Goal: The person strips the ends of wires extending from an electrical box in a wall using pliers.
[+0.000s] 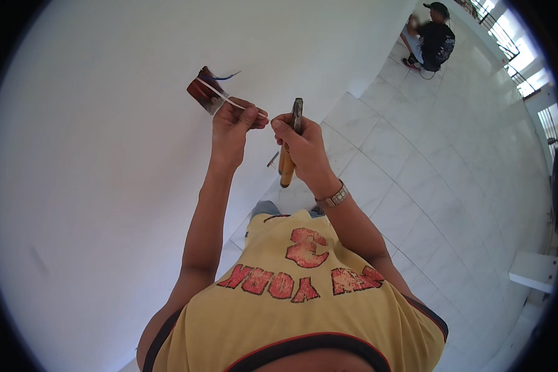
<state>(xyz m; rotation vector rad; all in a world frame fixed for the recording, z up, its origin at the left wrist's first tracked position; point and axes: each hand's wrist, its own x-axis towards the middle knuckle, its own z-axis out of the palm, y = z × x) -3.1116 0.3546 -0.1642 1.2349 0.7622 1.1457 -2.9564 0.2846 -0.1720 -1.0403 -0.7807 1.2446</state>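
Observation:
A reddish-brown wall box [203, 92] is set into the white wall. Out of it come a white wire [212, 88] and a blue wire [227, 77]. My left hand [235, 121] is just below the box, its fingers closed on the white wire, whose end points toward my other hand. Close to that end, my right hand [297, 136] is wrapped round pliers [287, 167] with yellow handles. Their dark metal head points up past my fingers, away from the wire. The tips of my right thumb and forefinger are pinched together near the wire's end.
The white wall [105, 186] fills the left side, beside a floor of pale tiles [409, 186]. A person [437, 40] in dark clothes crouches by the wall at the far right. A white object [532, 271] stands at the right edge. Something small [272, 160] lies low by the wall.

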